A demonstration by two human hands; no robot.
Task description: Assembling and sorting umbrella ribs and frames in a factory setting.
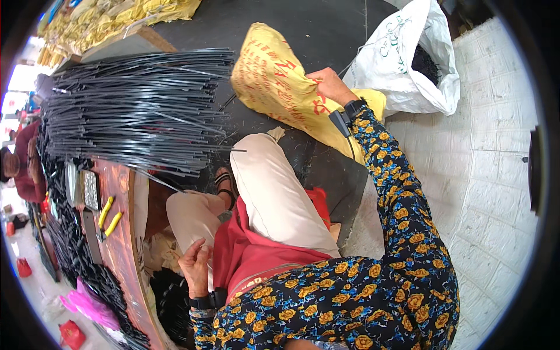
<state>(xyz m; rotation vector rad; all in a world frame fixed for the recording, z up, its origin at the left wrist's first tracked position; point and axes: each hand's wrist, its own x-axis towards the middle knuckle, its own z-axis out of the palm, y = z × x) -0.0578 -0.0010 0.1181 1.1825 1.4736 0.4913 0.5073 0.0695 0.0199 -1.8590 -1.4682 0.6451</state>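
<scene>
My right hand (328, 85) reaches out to the right and grips the edge of a yellow sack (274, 81) with red print, lying on the dark floor. A black wrist device and cable sit on that wrist. My left hand (195, 265) rests low beside my thigh, fingers curled loosely with nothing visible in them, near a dark pile below the wooden bench. My legs in beige trousers and a red cloth lie between the two hands.
A large bundle of thin black rods (140, 108) lies across the wooden bench (122, 245). Yellow-handled pliers (109, 217) rest on the bench. A white sack (408, 64) holding black pieces stands by the white brick wall (496, 175). Another person sits at far left.
</scene>
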